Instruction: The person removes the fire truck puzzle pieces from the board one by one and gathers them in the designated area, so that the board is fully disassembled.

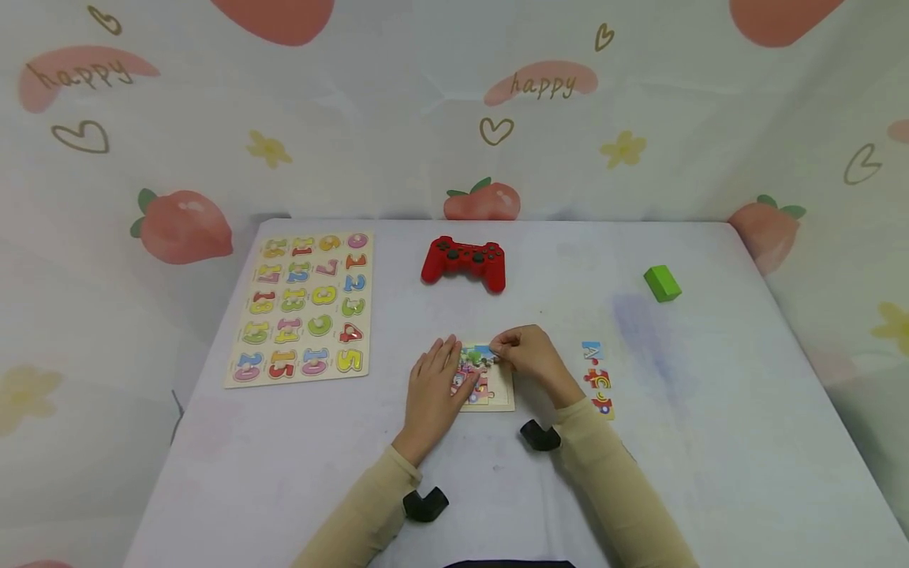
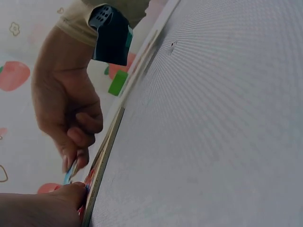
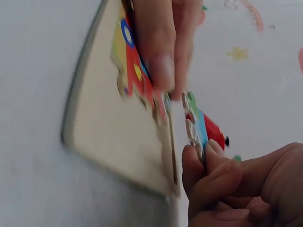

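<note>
A small wooden jigsaw board (image 1: 503, 392) lies on the table with colourful pieces in its left part. My left hand (image 1: 435, 386) rests flat over the board's left side, fingers extended, covering part of the picture. With thumb and fingertips my right hand (image 1: 531, 356) pinches a jigsaw piece (image 3: 199, 124), blue and green with white-edged shapes. In the right wrist view the piece is held tilted on edge, above the board. Bare wood shows on the board's right side. Several loose jigsaw pieces (image 1: 598, 380) lie in a column to the right of my right hand.
A wooden number board (image 1: 305, 315) lies at the left. Behind the jigsaw is a red game controller (image 1: 465, 263); a green block (image 1: 663, 283) sits at the far right. Black wrist camera mounts (image 1: 426, 505) jut from both sleeves. A printed curtain (image 1: 398, 134) hangs behind the table.
</note>
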The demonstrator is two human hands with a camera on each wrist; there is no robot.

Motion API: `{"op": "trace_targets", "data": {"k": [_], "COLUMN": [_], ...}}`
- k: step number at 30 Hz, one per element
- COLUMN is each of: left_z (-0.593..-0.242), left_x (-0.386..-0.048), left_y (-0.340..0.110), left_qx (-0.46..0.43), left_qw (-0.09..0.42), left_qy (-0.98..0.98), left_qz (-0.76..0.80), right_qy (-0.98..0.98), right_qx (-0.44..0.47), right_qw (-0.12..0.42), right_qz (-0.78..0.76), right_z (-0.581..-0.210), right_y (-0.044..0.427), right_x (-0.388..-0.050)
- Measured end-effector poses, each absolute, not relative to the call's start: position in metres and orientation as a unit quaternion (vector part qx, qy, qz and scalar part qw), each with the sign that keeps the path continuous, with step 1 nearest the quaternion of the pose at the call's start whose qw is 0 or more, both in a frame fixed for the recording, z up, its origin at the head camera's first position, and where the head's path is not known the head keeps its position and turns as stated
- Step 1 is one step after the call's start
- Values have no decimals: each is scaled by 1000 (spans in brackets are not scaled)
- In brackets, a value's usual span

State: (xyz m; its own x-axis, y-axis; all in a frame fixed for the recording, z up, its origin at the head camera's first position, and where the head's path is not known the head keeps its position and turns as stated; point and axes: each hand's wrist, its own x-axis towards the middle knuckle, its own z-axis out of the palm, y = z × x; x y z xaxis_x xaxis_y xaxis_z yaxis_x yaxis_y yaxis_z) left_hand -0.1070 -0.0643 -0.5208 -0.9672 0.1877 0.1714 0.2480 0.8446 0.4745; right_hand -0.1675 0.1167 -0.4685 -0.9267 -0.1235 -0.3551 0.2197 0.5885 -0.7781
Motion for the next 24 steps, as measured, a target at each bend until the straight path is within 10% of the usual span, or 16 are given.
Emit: {"op": "trace_targets", "data": {"k": [24], "left_z": [-524], "left_x": [-108], "left_y": [-64], "left_qx": [-116], "left_qw": [68], "left_qy": [-959], "left_qz": [-249], "right_qy": [904], "right_qx": [22], "right_qw": [191], "right_qz": [-382], "right_z": [-459], "right_y": [244], "right_x": [-170]}}
